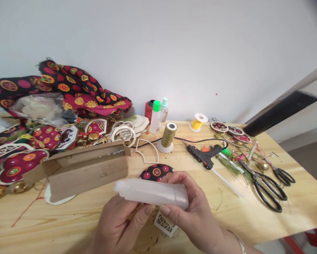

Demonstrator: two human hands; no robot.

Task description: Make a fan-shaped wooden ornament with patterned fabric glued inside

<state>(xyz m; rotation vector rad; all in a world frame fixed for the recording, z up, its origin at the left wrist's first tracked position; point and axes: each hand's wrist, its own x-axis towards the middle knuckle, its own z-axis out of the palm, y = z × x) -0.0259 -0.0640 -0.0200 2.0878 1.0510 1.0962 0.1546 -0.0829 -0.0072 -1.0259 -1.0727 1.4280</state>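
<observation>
Note the translucent bottle (150, 190) at the lower middle of the frame, held nearly level above the surface (28, 225), neck toward the left. Find the right hand (194, 208) clamped around the base end, thumb at the near edge, fingers partly over the top. Find the left hand (121, 218) tucked against the underside toward the neck; can't make out the hidden fingers, or whether clamped at all.

For good handling, grip the base firmly but without squeezing, likely being thin-walled. Support the neck half from below and keep the tip slightly raised, in case of liquid inside. Avoid knocking the lattice piece (165, 225) just below or the patterned piece (155, 171) just behind.

Farther out, see a thread cone (169, 135) near centre, a cardboard box (89, 176) at left, a glue gun (204, 155) and black-handled scissors (266, 185) at right.
</observation>
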